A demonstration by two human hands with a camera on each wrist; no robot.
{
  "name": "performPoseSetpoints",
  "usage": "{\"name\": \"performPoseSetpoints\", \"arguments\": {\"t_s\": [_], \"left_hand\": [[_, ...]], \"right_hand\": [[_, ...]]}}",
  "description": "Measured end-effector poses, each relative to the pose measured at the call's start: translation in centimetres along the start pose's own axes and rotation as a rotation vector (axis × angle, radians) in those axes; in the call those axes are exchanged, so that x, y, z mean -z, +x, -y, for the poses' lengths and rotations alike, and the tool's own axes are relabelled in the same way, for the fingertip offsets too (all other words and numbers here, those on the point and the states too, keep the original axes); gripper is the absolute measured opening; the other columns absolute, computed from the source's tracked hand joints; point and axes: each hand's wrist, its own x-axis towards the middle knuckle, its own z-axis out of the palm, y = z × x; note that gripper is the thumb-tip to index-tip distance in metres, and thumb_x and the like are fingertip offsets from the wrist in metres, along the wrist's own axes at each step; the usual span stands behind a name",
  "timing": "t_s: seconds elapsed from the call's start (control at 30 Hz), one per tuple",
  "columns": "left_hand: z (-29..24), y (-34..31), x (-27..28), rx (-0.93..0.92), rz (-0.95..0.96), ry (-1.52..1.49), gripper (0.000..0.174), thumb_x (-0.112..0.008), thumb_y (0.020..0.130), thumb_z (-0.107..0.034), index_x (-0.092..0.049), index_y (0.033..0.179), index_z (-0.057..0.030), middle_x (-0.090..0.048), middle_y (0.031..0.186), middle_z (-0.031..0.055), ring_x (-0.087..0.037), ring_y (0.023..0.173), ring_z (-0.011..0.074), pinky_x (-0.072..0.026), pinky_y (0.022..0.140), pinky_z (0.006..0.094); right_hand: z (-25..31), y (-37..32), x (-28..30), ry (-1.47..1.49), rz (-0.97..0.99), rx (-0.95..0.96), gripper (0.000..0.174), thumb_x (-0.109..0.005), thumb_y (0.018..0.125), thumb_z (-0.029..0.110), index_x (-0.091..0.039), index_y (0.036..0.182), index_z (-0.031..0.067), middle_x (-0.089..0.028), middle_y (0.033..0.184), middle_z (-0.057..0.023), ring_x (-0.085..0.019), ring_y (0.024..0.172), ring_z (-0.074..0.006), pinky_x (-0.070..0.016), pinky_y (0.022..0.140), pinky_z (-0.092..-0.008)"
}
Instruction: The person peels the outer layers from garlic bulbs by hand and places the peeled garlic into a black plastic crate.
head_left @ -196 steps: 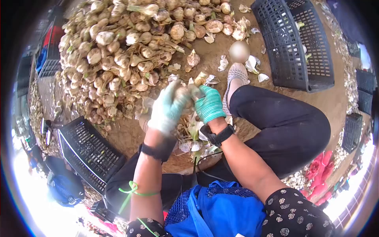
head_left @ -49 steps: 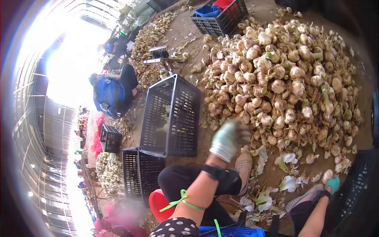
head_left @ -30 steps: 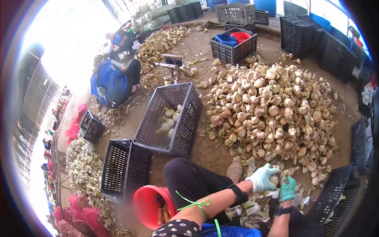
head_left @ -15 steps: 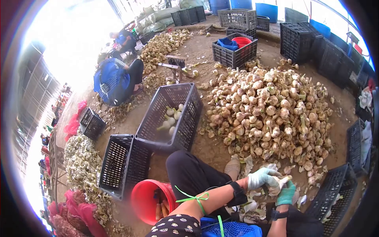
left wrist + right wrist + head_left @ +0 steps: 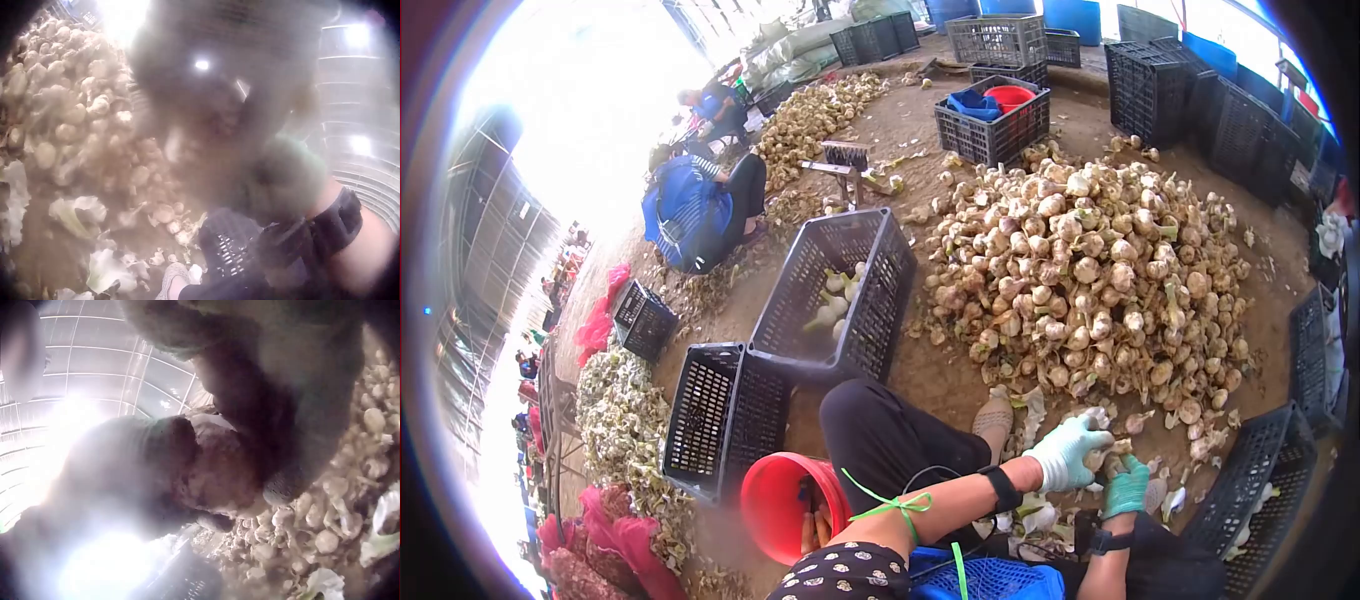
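Note:
My left hand (image 5: 1064, 456), in a pale white-green glove, and my right hand (image 5: 1128, 488), in a green glove, meet at the lower right of the head view. Between them is a garlic bulb (image 5: 220, 467) with dirty outer skin, gripped by the fingers of both hands and partly covered by them. Just beyond them rises a big heap of untrimmed garlic (image 5: 1090, 270). Peeled white garlic bulbs (image 5: 830, 308) lie in a black plastic crate (image 5: 887, 290) to the left. The left wrist view is mostly blurred by the close gloves.
A second black crate (image 5: 700, 415) and a red bucket (image 5: 762, 515) with tool handles stand at the left. Another crate (image 5: 1260, 505) is at the right. Loose skins (image 5: 1040, 515) litter the ground below my hands. People in blue (image 5: 690, 210) crouch farther off.
The head view has swung from the heap toward the crates. My hands were apart 1.6 s ago, the right with a bulb; since then they have come together, turning it slightly.

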Motion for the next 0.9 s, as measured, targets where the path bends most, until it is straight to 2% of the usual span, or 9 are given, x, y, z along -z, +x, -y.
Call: {"name": "performPoseSetpoints", "arguments": {"t_s": [0.03, 0.13, 0.27, 0.3, 0.33, 0.43, 0.5, 0.6, 0.9], "left_hand": [[0.2, 0.2, 0.1, 0.002, -0.001, 0.0, 0.053, -0.067, 0.055, -0.015, -0.055, 0.106, -0.0087, -0.05, 0.099, 0.0173, -0.051, 0.091, 0.0308, -0.0422, 0.079, 0.0356], [0.8, 0.7, 0.5, 0.232, 0.259, -0.827, 0.055, -0.069, 0.059, -0.015, -0.052, 0.11, -0.0011, -0.058, 0.098, 0.0112, -0.052, 0.089, 0.0143, -0.0428, 0.078, 0.0278], [1.2, 0.8, 0.6, 0.128, 0.099, -0.621, 0.058, -0.07, 0.059, -0.016, -0.051, 0.11, 0.0023, -0.057, 0.1, 0.0111, -0.052, 0.092, 0.0158, -0.0419, 0.081, 0.026], [2.6, 0.9, -0.8, 0.127, 0.008, -0.663, 0.06, -0.072, 0.057, -0.017, -0.05, 0.109, 0.0033, -0.057, 0.101, 0.0116, -0.053, 0.092, 0.0166, -0.0418, 0.081, 0.0262], [0.7, 0.9, 1.3, 0.186, 0.063, -0.662, 0.063, -0.072, 0.06, -0.027, -0.05, 0.113, -0.0032, -0.057, 0.103, 0.0112, -0.055, 0.093, 0.0212, -0.0431, 0.081, 0.0269], [-0.1, 0.7, 1.2, 0.117, 0.053, -0.24, 0.061, -0.073, 0.049, -0.021, -0.056, 0.105, -0.0036, -0.055, 0.088, 0.0155, -0.055, 0.08, 0.0243, -0.0432, 0.073, 0.031], [0.4, 0.3, 0.3, 0.102, 0.019, -0.254, 0.061, -0.075, 0.048, -0.017, -0.056, 0.103, -0.0011, -0.053, 0.089, 0.0092, -0.053, 0.081, 0.0192, -0.0425, 0.073, 0.0279], [0.2, 0.0, 0.5, 0.155, 0.064, -0.451, 0.057, -0.074, 0.049, -0.01, -0.056, 0.101, 0.0005, -0.053, 0.092, 0.0064, -0.051, 0.085, 0.0158, -0.0408, 0.077, 0.026], [0.3, -0.3, 1.3, 0.335, 0.219, -0.729, 0.057, -0.068, 0.056, -0.008, -0.05, 0.108, 0.0061, -0.052, 0.102, 0.009, -0.052, 0.089, 0.0176, -0.041, 0.079, 0.0258]], "right_hand": [[-0.4, 0.1, 0.0, -0.001, 0.002, 0.0, 0.012, -0.055, 0.075, 0.007, -0.058, 0.082, -0.003, -0.053, 0.069, 0.0006, -0.045, 0.064, -0.0064, -0.0375, 0.054, -0.0206], [-2.0, 0.7, -0.1, 0.401, -0.222, -0.01, 0.023, -0.051, 0.076, 0.003, -0.054, 0.099, -0.0029, -0.058, 0.091, -0.0082, -0.055, 0.075, -0.0173, -0.0461, 0.068, -0.028], [0.2, -0.1, 0.0, -0.132, -0.219, 0.247, 0.02, -0.049, 0.081, 0.012, -0.059, 0.093, -0.0003, -0.06, 0.086, -0.0086, -0.055, 0.077, -0.0183, -0.0457, 0.069, -0.0279], [5.5, -1.6, -0.7, -0.086, -0.214, 0.192, 0.027, -0.051, 0.082, 0.026, -0.06, 0.086, 0.0003, -0.059, 0.072, -0.0048, -0.052, 0.065, -0.0117, -0.0407, 0.054, -0.0285], [3.3, -1.0, -0.6, -0.028, -0.198, 0.163, 0.032, -0.049, 0.082, 0.03, -0.06, 0.083, -0.0002, -0.06, 0.069, -0.0067, -0.05, 0.062, -0.012, -0.0404, 0.054, -0.0303], [4.2, -1.6, -0.3, -0.307, 0.022, 0.089, 0.033, -0.054, 0.077, 0.026, -0.057, 0.094, -0.0025, -0.058, 0.07, -0.0161, -0.053, 0.06, -0.023, -0.0422, 0.058, -0.0319], [1.7, -1.6, -1.6, -0.099, -0.122, 0.212, 0.032, -0.056, 0.078, 0.022, -0.056, 0.097, -0.0034, -0.06, 0.075, -0.0169, -0.053, 0.062, -0.0192, -0.0432, 0.061, -0.0305], [4.3, -2.3, -1.0, -0.017, -0.004, 0.048, 0.031, -0.057, 0.079, 0.02, -0.056, 0.097, -0.0045, -0.061, 0.079, -0.0176, -0.055, 0.068, -0.0124, -0.0436, 0.064, -0.0283], [4.2, -2.6, -0.7, -0.252, -0.021, 0.318, 0.018, -0.056, 0.077, 0.015, -0.058, 0.08, -0.0025, -0.057, 0.067, -0.0197, -0.054, 0.058, -0.0294, -0.0405, 0.055, -0.0352]]}}
